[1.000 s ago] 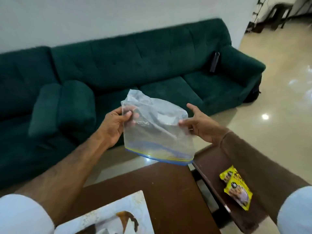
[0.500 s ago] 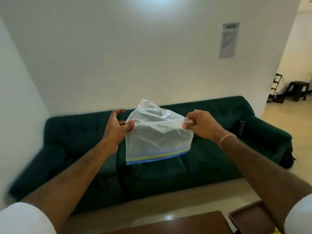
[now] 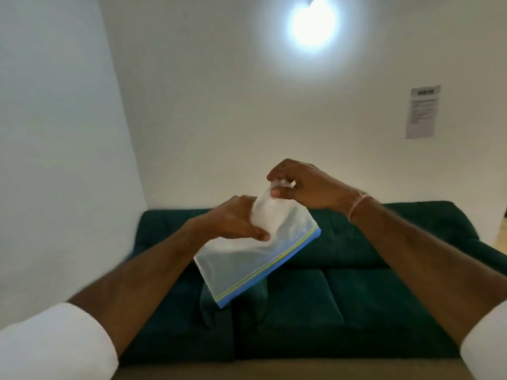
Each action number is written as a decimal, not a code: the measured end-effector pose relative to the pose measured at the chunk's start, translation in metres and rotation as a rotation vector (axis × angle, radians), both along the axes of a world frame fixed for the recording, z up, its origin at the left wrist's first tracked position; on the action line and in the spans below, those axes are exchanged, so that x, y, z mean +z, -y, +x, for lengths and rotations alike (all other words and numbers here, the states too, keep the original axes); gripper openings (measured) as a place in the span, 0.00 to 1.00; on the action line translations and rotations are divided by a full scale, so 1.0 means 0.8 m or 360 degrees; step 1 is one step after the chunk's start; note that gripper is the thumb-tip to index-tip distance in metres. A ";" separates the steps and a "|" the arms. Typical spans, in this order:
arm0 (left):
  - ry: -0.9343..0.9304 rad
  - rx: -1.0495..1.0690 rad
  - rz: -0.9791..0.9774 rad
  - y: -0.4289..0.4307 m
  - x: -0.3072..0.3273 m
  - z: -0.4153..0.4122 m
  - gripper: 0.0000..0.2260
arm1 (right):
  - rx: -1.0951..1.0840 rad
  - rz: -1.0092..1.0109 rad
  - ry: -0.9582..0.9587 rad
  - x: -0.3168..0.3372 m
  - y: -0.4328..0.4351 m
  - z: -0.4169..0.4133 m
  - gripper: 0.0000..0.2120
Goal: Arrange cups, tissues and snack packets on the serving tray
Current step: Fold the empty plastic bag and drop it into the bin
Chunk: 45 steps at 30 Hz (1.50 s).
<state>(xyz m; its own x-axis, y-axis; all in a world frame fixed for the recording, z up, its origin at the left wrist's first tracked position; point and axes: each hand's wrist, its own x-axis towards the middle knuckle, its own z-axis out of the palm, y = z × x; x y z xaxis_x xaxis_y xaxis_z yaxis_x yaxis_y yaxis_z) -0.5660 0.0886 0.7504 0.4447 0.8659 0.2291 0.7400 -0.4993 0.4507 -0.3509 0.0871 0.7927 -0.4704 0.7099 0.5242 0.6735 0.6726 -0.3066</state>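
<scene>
The left hand (image 3: 233,222) pinches the near side of a clear zip-seal bag (image 3: 255,259), thumb pressed against the plastic at mid-height, while both bare forearms reach out from white sleeves (image 3: 52,344) at the bottom corners of the frame. The bag is held in mid-air between the two hands, upside down and tilted: its blue-and-yellow zip strip hangs lowest and runs on a slant from lower left up to the right, so the long axis of the bag climbs from the seal toward the bunched, closed end. That bunched end is gripped from above by the right hand (image 3: 299,185), fingertips closed on a twist of plastic, a thin pale band around the wrist (image 3: 359,205). The right hand sits higher and slightly farther out; the left is lower, nearer, and closer to the seal, which lies just down and to the right of its thumb. Whether the bag holds anything cannot be told, since the plastic is blurred and cloudy.

Judging by the grip, the bag is being turned or shaken out, and any emptying would go through the low zip edge, so the left hand is better placed to open it. No tray, cups, tissues or snack packets are in view, which suggests the arranging itself is not under way here.

Beyond the hands stands a dark green sofa (image 3: 356,297) against a white wall (image 3: 219,119), with a printed notice (image 3: 422,112) at right and a bright lamp glare (image 3: 312,23) overhead.
</scene>
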 end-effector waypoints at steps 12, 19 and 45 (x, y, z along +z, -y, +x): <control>0.1840 -0.0019 -0.0708 0.007 -0.065 -0.056 0.22 | 0.0517 -0.1785 -0.1578 -0.144 0.019 -0.084 0.27; 0.1597 -0.0180 -0.0839 0.012 -0.091 -0.104 0.23 | 0.0438 -0.1641 -0.1611 -0.162 -0.021 -0.101 0.24; 0.1214 0.0599 -0.0194 0.014 -0.132 -0.163 0.29 | 0.0449 -0.1003 -0.0451 -0.166 -0.073 -0.156 0.36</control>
